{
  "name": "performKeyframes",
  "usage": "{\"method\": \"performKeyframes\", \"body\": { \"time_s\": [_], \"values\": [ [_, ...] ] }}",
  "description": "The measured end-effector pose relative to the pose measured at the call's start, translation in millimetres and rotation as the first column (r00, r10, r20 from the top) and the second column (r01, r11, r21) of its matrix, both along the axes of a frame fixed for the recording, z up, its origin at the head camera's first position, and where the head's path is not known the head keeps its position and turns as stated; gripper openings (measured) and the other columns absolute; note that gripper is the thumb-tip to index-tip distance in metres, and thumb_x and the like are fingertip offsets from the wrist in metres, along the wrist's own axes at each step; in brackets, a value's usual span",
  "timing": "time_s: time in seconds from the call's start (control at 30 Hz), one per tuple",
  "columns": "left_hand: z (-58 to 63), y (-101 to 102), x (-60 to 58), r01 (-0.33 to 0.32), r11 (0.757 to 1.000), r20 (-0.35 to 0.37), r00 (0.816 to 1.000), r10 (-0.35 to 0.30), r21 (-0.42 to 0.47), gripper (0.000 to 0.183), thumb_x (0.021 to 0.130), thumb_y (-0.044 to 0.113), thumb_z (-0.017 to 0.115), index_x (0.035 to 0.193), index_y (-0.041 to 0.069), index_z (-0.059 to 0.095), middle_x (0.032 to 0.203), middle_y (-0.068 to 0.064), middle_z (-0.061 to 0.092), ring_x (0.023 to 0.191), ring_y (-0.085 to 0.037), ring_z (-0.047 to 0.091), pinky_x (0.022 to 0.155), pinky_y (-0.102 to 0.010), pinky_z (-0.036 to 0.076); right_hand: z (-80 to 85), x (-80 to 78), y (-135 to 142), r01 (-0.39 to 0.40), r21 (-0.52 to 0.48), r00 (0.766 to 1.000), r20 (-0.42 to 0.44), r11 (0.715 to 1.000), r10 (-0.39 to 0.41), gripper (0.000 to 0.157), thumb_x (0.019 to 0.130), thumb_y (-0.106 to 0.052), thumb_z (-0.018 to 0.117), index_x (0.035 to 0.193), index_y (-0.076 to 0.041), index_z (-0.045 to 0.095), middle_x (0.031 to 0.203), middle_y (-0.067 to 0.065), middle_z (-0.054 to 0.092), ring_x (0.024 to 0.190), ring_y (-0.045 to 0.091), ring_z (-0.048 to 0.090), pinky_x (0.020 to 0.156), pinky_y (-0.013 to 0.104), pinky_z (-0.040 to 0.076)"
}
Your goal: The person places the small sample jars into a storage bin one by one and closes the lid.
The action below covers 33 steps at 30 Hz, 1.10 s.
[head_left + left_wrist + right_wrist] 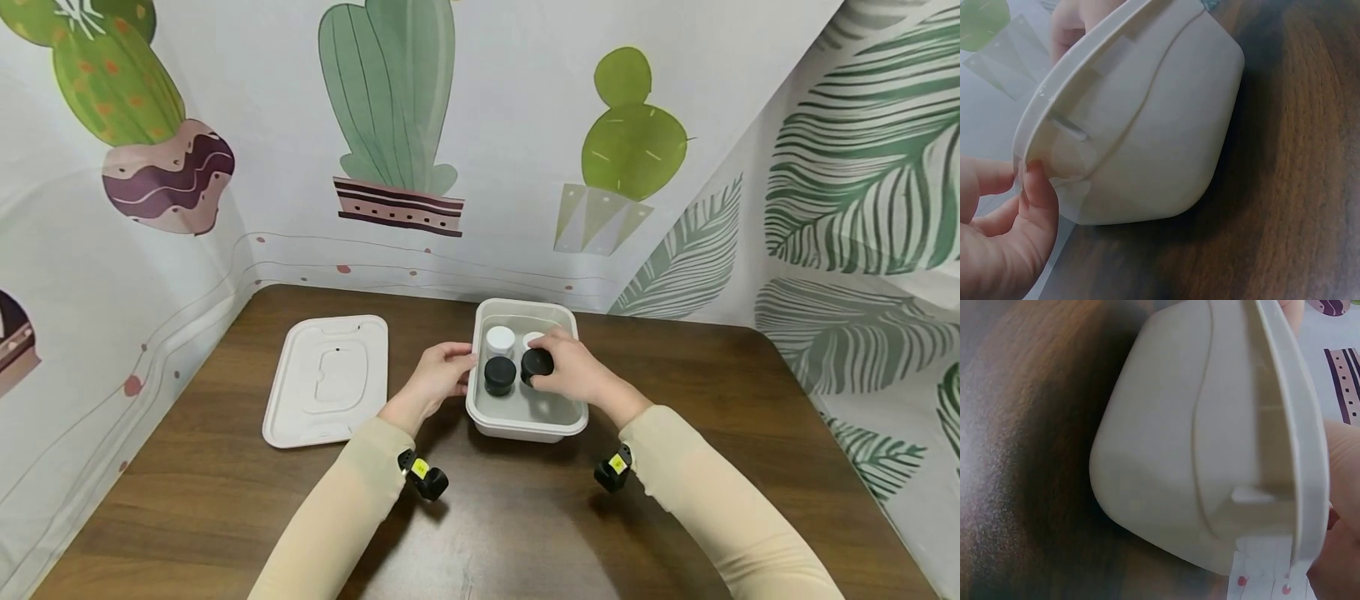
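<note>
A white plastic tub (525, 432) stands on the wooden table. My left hand (433, 379) pinches its left rim between thumb and fingers, as the left wrist view shows up close at the tub's rim (1044, 103). Inside, my right hand (576, 372) grips a round black-topped jar (537, 363) from the right. Left of it in the tub is another black-topped jar (499, 373). Behind these are a white-topped jar (500, 340) and a second white top (532, 340), partly hidden by my right fingers. The tub wall hides the jars from both wrist views.
A flat white lid (333, 385) lies on the table left of the tub, beyond my left hand. A cloth printed with cacti and leaves (517, 167) hangs behind the table (510, 517) and along its sides.
</note>
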<state>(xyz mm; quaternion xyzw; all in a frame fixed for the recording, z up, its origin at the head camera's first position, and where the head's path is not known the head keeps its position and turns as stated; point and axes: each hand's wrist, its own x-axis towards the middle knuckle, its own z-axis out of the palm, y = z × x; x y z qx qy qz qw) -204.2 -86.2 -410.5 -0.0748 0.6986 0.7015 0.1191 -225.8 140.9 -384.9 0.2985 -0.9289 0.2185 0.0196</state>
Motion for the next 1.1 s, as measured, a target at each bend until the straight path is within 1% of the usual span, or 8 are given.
{"method": "performKeyframes", "body": {
  "time_s": [0.1,0.2,0.5,0.67,0.83,1.0,1.1],
  "values": [
    [-0.4,0.3,-0.7,0.000,1.000,0.001,1.000,0.000,0.003,0.035,0.093,0.011,0.058,0.125,0.000,0.054,0.107,-0.017,0.062,0.073,-0.016,0.059,0.057,-0.023,0.052,-0.5,0.4,-0.9,-0.014,0.032,1.000,-0.002,0.999,0.014,0.055,0.072,-0.019,0.074,0.119,0.006,0.059,0.106,0.017,0.057,0.094,0.026,0.055,0.086,0.040,0.048],
    [0.1,0.4,-0.5,0.007,1.000,0.000,1.000,-0.007,0.007,0.035,0.093,0.011,0.058,0.126,-0.001,0.054,0.107,-0.018,0.062,0.074,-0.018,0.059,0.057,-0.023,0.052,-0.3,1.3,-2.3,-0.021,0.072,1.000,0.015,0.997,0.020,0.055,0.074,-0.019,0.074,0.120,0.006,0.059,0.107,0.018,0.057,0.095,0.026,0.055,0.087,0.039,0.048],
    [2.7,0.4,-0.4,0.009,1.000,0.001,1.000,-0.009,-0.002,0.035,0.093,0.011,0.058,0.126,-0.001,0.054,0.106,-0.017,0.063,0.076,-0.020,0.059,0.058,-0.025,0.053,1.3,2.6,-4.0,-0.024,0.156,0.999,0.050,0.988,0.016,0.054,0.078,-0.021,0.074,0.121,0.006,0.057,0.115,0.020,0.058,0.105,0.028,0.056,0.093,0.039,0.048],
    [4.0,1.0,-0.7,0.010,1.000,0.000,1.000,-0.010,-0.002,0.034,0.093,0.010,0.057,0.125,-0.001,0.054,0.105,-0.016,0.063,0.076,-0.021,0.059,0.057,-0.024,0.053,0.5,2.4,-5.1,-0.020,0.180,0.999,0.049,0.984,0.011,0.051,0.078,-0.021,0.074,0.120,0.004,0.059,0.116,0.018,0.060,0.107,0.027,0.056,0.093,0.038,0.048],
    [3.6,1.2,-0.8,0.015,1.000,-0.001,1.000,-0.015,0.001,0.035,0.093,0.011,0.058,0.126,-0.001,0.054,0.109,-0.019,0.062,0.076,-0.020,0.059,0.057,-0.023,0.052,-0.4,2.2,-6.0,-0.024,0.197,0.999,0.033,0.980,0.018,0.049,0.078,-0.020,0.075,0.118,0.003,0.060,0.114,0.017,0.062,0.106,0.027,0.057,0.093,0.038,0.048],
    [2.7,1.0,-1.4,0.027,1.000,-0.004,1.000,-0.027,-0.009,0.036,0.093,0.012,0.057,0.127,-0.002,0.053,0.112,-0.021,0.061,0.075,-0.019,0.058,0.057,-0.022,0.051,-0.8,3.4,-6.4,-0.027,0.213,0.999,0.029,0.977,0.022,0.048,0.077,-0.019,0.075,0.117,0.003,0.061,0.115,0.018,0.062,0.107,0.028,0.057,0.093,0.039,0.047],
    [2.0,1.5,-1.9,0.023,1.000,-0.003,1.000,-0.023,-0.015,0.036,0.093,0.012,0.057,0.126,-0.001,0.053,0.112,-0.021,0.062,0.074,-0.019,0.059,0.057,-0.022,0.051,-0.4,4.5,-6.1,-0.023,0.227,0.999,0.030,0.974,0.016,0.048,0.078,-0.019,0.075,0.118,0.003,0.061,0.117,0.018,0.061,0.109,0.029,0.057,0.093,0.040,0.048]
  ]
}}
